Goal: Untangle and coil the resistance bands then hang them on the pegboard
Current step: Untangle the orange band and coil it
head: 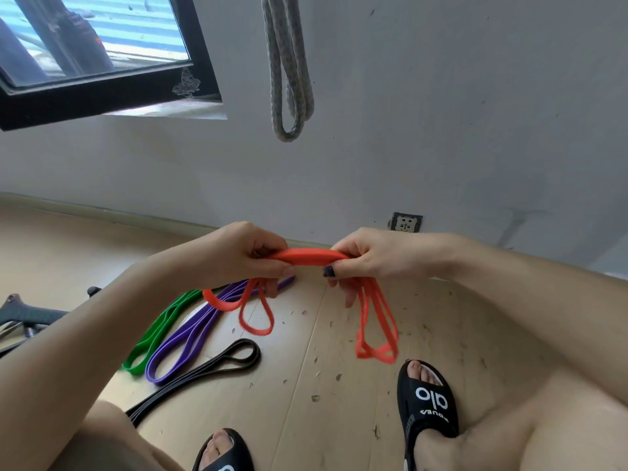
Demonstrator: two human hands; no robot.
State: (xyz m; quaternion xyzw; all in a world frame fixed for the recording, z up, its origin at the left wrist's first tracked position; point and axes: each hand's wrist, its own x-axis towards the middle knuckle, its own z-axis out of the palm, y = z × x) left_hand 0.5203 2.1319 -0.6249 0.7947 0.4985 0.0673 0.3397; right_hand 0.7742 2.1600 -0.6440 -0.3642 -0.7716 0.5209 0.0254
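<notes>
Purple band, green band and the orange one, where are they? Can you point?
purple band (190, 329), head view, on its doubled strands lying on the floor.
green band (154, 329), head view, on its middle stretch.
orange band (314, 257), head view, on the bunched part between both hands.

Black rubber slide sandal (429, 404), right foot: white "alo" logo on strap, smaller white lettering below it, unreadable

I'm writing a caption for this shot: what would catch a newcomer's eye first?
The orange band, held bunched between the left hand and right hand at the centre, its loops dangling. Next, the green band, purple band and black band lying side by side on the wooden floor, lower left.
</notes>
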